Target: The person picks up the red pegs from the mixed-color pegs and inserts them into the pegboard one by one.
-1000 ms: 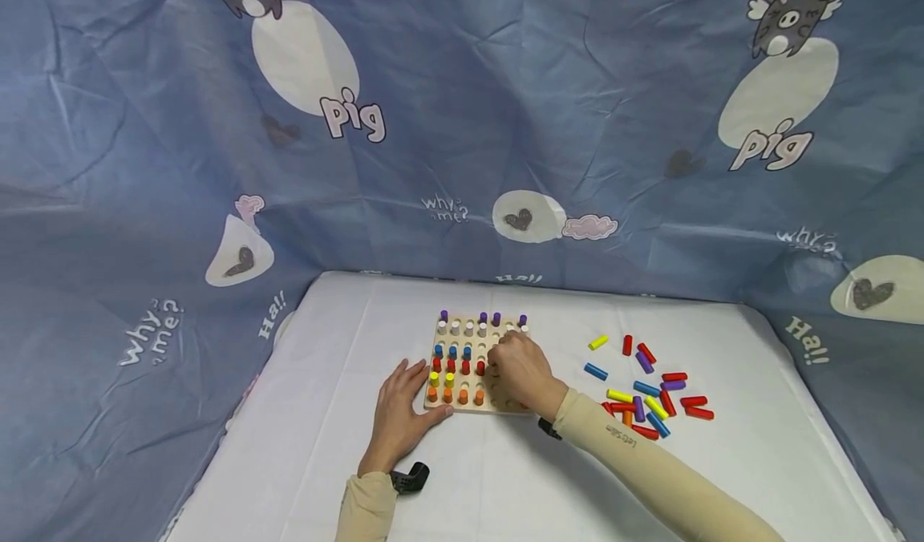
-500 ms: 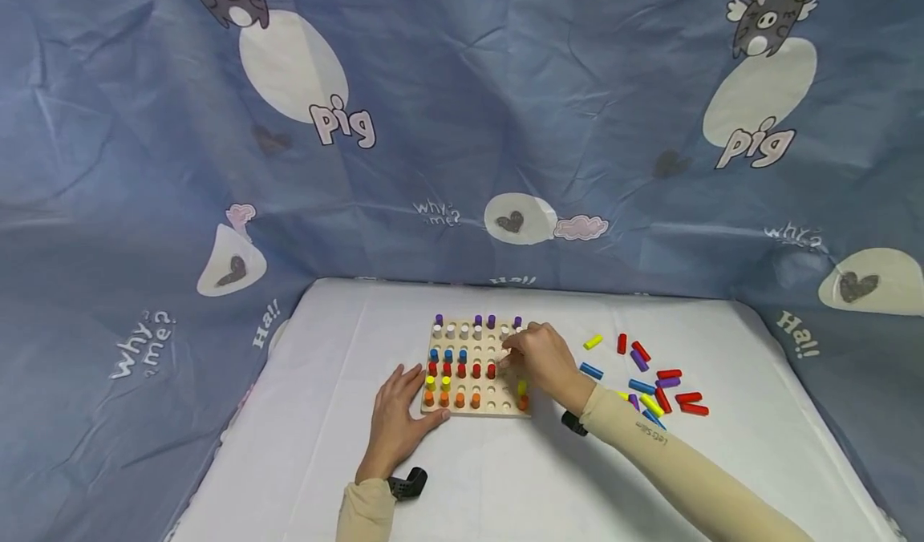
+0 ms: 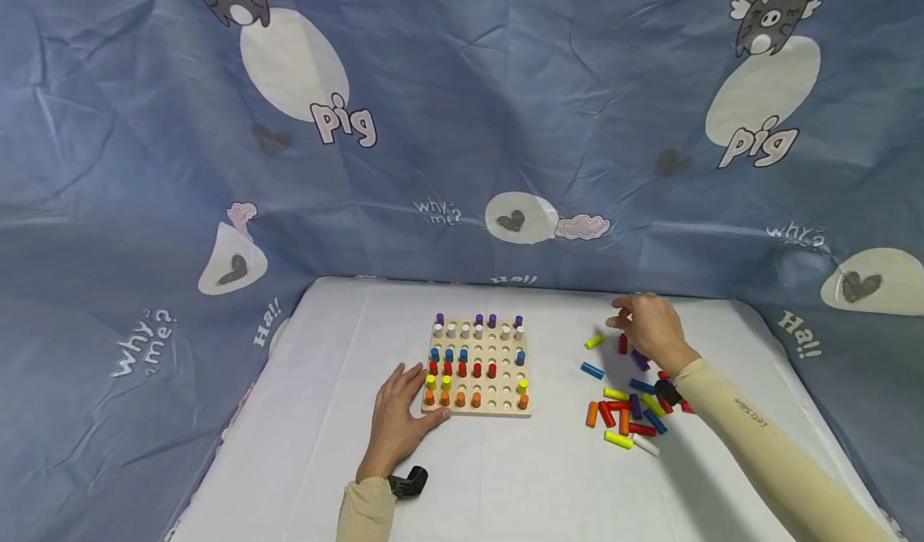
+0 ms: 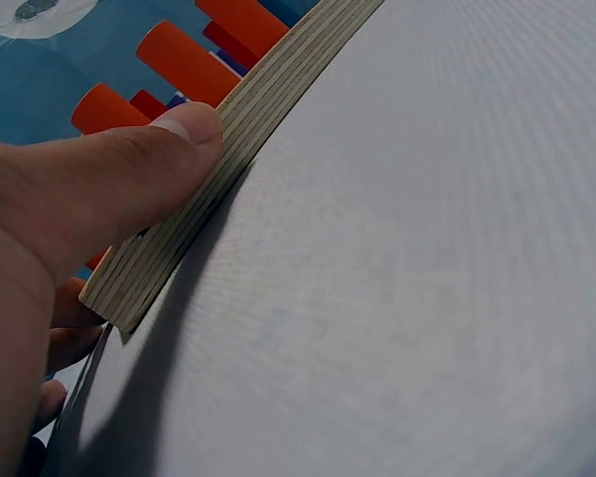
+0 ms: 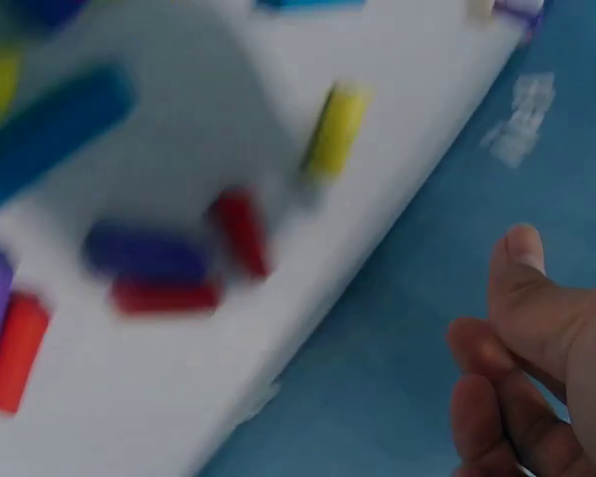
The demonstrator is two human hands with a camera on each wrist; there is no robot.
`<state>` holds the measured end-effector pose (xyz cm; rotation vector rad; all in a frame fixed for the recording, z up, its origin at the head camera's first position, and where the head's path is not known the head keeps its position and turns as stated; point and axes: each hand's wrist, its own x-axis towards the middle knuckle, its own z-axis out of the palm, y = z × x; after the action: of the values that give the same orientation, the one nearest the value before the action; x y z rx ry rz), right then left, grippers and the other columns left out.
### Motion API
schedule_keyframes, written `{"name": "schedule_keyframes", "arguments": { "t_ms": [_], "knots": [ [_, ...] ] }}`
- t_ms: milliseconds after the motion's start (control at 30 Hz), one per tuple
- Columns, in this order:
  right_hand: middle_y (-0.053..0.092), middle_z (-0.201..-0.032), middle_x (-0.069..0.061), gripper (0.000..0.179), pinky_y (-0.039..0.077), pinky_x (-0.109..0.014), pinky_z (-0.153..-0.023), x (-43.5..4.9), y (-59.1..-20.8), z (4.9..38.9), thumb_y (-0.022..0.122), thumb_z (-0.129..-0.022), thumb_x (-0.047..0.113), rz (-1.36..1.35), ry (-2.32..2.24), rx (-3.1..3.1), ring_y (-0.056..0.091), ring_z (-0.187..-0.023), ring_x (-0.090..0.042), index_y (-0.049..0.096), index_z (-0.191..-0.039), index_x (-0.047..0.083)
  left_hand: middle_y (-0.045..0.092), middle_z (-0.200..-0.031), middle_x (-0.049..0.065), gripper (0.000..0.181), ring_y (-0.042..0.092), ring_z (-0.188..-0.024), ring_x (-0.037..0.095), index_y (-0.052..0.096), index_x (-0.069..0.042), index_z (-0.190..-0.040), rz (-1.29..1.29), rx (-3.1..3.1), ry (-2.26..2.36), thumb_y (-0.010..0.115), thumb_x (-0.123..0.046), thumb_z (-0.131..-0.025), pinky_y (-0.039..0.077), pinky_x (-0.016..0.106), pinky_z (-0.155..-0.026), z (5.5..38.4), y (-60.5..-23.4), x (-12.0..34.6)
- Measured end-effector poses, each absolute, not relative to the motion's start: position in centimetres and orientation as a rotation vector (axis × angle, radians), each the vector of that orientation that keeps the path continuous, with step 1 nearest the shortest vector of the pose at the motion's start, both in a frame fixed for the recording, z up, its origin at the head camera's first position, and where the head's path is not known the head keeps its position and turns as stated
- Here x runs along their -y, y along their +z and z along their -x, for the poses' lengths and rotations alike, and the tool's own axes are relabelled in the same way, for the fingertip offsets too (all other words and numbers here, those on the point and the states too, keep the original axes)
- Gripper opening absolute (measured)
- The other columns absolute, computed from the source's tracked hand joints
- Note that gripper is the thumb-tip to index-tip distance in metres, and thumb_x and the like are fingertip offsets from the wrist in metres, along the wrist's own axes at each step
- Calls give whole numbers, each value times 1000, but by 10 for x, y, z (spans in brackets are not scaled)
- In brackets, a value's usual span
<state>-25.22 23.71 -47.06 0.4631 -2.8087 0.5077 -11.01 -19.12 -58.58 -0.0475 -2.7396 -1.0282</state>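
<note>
A wooden pegboard (image 3: 505,386) lies on the table with rows of purple, white, blue, red, yellow and orange pegs upright in its holes. Several holes hold no peg. My left hand (image 3: 399,422) grips its near left corner, thumb on the front edge and fingers along the left side. In the left wrist view the thumb (image 4: 149,164) lies against the board's layered edge beside orange pegs (image 4: 184,60). Off to the right, my right hand (image 3: 653,329) hovers over the far side of the loose pegs. Its fingers (image 5: 477,407) are loosely bent, with nothing visible between them and the thumb.
Loose pegs in mixed colours, among them a blue peg (image 3: 593,370), a yellow peg (image 3: 618,439) and a white peg (image 3: 646,445), lie scattered right of the board. A white cloth (image 3: 520,478) covers the table. Behind it hangs a patterned blue curtain (image 3: 404,157).
My right hand has moved from above the board to the right, over the loose pegs. A blue peg now shows at the board's right side, where the hand was. The left hand stays put.
</note>
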Motion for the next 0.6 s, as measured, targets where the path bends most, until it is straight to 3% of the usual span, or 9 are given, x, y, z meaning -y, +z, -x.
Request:
{"name": "schedule_keyframes", "arguments": {
  "t_ms": [167,333,600],
  "knots": [
    [78,-100,-23,41,57,-61,-86,-269,-479,265,86,-89,18,-334,527,2943,70,-98,-45,74,-121,-6,57,-155,17,83,35,-156,44,63,-1,-145,77,2723,-1014,90,-47,-80,27,68,-125,111,-586,192],
    [77,-104,-22,47,60,-58,-85,-276,-494,270,84,-93,23,-302,515,3097,69,-97,-42,71,-128,-6,58,-154,18,84,36,-155,45,63,0,-145,100,2714,-1000,89,-47,-81,28,69,-124,110,-584,192],
    [76,-98,-17,39,59,-60,-90,-271,-514,271,82,-94,21,-300,488,3154,68,-93,-37,74,-122,-5,57,-156,16,84,35,-156,43,62,0,-145,79,2733,-995,88,-49,-82,27,67,-126,110,-585,192]
  ]
}}
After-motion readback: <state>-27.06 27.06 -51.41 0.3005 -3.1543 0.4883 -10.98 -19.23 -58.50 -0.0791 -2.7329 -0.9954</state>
